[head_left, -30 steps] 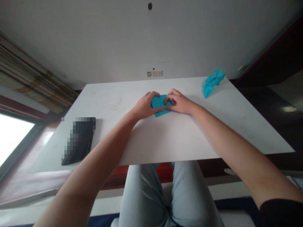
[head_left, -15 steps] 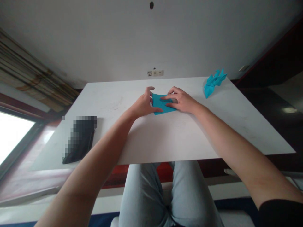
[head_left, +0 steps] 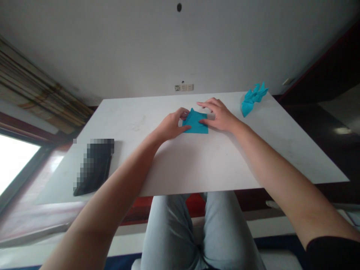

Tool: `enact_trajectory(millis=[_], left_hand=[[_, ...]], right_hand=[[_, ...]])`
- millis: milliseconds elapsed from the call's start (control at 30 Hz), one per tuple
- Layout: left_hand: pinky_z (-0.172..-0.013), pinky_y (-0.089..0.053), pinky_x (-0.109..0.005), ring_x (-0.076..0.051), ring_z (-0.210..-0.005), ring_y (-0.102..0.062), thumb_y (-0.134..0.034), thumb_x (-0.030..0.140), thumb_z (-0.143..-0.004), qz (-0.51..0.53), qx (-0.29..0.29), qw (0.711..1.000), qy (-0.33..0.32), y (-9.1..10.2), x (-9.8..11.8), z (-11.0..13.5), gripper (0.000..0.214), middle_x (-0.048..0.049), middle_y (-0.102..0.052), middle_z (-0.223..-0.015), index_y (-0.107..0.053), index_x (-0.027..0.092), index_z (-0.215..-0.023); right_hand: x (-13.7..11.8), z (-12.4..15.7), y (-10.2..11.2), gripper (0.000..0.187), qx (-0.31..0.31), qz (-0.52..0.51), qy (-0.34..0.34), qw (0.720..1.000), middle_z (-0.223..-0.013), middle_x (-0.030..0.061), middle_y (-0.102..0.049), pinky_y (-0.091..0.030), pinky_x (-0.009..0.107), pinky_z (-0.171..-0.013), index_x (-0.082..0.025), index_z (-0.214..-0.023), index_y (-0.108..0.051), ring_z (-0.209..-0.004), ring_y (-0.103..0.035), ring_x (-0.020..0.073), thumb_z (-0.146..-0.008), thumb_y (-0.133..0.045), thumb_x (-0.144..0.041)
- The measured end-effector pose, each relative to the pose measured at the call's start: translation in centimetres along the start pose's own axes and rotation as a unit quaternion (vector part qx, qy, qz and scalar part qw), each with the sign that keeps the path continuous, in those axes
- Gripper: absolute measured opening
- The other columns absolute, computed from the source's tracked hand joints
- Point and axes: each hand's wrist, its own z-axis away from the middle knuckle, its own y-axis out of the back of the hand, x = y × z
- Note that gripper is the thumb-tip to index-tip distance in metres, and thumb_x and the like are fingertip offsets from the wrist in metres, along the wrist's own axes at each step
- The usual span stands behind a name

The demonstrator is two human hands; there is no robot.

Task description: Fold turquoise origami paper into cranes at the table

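Note:
A small sheet of blue paper [head_left: 197,124] lies folded on the white table [head_left: 197,161] between my two hands. Its upper left part is raised to a point, with a slanting folded edge. My left hand [head_left: 174,124] grips the paper's left side, thumb on top at the lower left and curled fingers behind the upper left edge. My right hand [head_left: 218,115] is at the right side, its thumb resting on the paper. The other right fingers are stretched out and apart, above the paper's far edge.
Folded blue origami [head_left: 253,99] stands at the table's far right corner. A dark, pixelated flat object [head_left: 94,167] lies at the left. Wall sockets [head_left: 183,87] sit just behind the table's far edge. Curtains [head_left: 36,82] hang at the left.
The paper has turned slightly, and its upper left corner now rises to a point. My left fingers have curled in at that edge. My right fingers have lifted off the paper, leaving the thumb there.

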Motion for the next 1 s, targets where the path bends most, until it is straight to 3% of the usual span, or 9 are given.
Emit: enact_trajectory(millis=[100,233,333,600,800,900,1000], left_hand=[[-0.119,-0.063,-0.050,-0.033,-0.134,-0.081,-0.079,0.030,-0.096,-0.017,-0.015,1.000,-0.019,0.0,1.0,0.1,0.054,-0.0120,-0.084,-0.145,-0.071,0.024,-0.149],[-0.127,-0.059,-0.050,-0.034,-0.139,-0.080,-0.073,0.033,-0.101,-0.050,-0.033,0.997,-0.046,-0.2,1.1,0.0,0.039,-0.0072,-0.085,-0.146,-0.085,0.029,-0.138],[-0.131,-0.056,-0.053,-0.036,-0.145,-0.076,-0.071,0.037,-0.104,-0.071,-0.025,0.995,-0.067,-0.4,0.7,-0.1,0.032,-0.0086,-0.083,-0.151,-0.092,0.030,-0.127],[-0.123,-0.059,-0.053,-0.032,-0.125,-0.082,-0.075,0.038,-0.100,-0.080,-0.016,0.995,-0.064,0.2,0.5,-0.3,0.025,-0.0063,-0.090,-0.131,-0.094,0.032,-0.116],[-0.113,-0.063,-0.043,-0.029,-0.118,-0.084,-0.069,0.037,-0.102,-0.020,-0.038,0.999,-0.022,0.8,0.0,-0.4,0.028,-0.0028,-0.091,-0.125,-0.094,0.030,-0.113],[-0.118,-0.060,-0.045,-0.030,-0.123,-0.082,-0.074,0.036,-0.099,-0.034,-0.029,0.999,-0.016,1.0,-0.4,-0.4,0.032,-0.0062,-0.089,-0.133,-0.091,0.028,-0.124],[-0.129,-0.052,-0.057,-0.037,-0.143,-0.072,-0.078,0.043,-0.099,-0.084,-0.029,0.996,-0.002,1.1,-0.2,-0.1,0.047,-0.0106,-0.079,-0.157,-0.085,0.031,-0.144]], right_hand=[[0.0,-0.1,0.1,0.066,0.016,-0.016,0.020,1.000,-0.147,0.0142,-0.071,-0.046,0.061,-0.122,-0.037,-0.168,-0.070,-0.137,-0.062,0.0427,-0.104,-0.081,-0.052],[0.2,-0.3,-0.1,0.028,-0.026,-0.021,0.039,0.999,-0.137,0.0118,-0.080,-0.046,0.059,-0.117,-0.036,-0.125,-0.093,-0.127,-0.069,0.0396,-0.105,-0.080,-0.051],[0.3,-0.4,-0.2,0.022,-0.062,-0.016,0.026,0.998,-0.128,0.0100,-0.087,-0.045,0.056,-0.111,-0.034,-0.108,-0.096,-0.117,-0.073,0.0360,-0.105,-0.080,-0.049],[-0.1,0.0,-0.2,0.036,-0.114,0.000,0.012,0.993,-0.147,0.0056,-0.088,-0.043,0.060,-0.120,-0.040,-0.141,-0.090,-0.136,-0.069,0.0379,-0.112,-0.070,-0.046],[0.2,0.4,-0.6,0.057,-0.148,0.038,-0.049,0.987,-0.175,0.0065,-0.069,-0.039,0.073,-0.130,-0.040,-0.170,-0.069,-0.157,-0.056,0.0437,-0.114,-0.064,-0.051],[0.1,0.4,-0.7,0.065,-0.173,0.059,-0.073,0.981,-0.186,0.0030,-0.056,-0.036,0.075,-0.134,-0.041,-0.177,-0.060,-0.163,-0.050,0.0453,-0.115,-0.059,-0.058],[0.1,0.4,-0.8,0.074,-0.161,0.076,-0.103,0.979,-0.189,0.0058,-0.052,-0.032,0.076,-0.137,-0.036,-0.182,-0.053,-0.168,-0.043,0.0482,-0.113,-0.057,-0.063]])
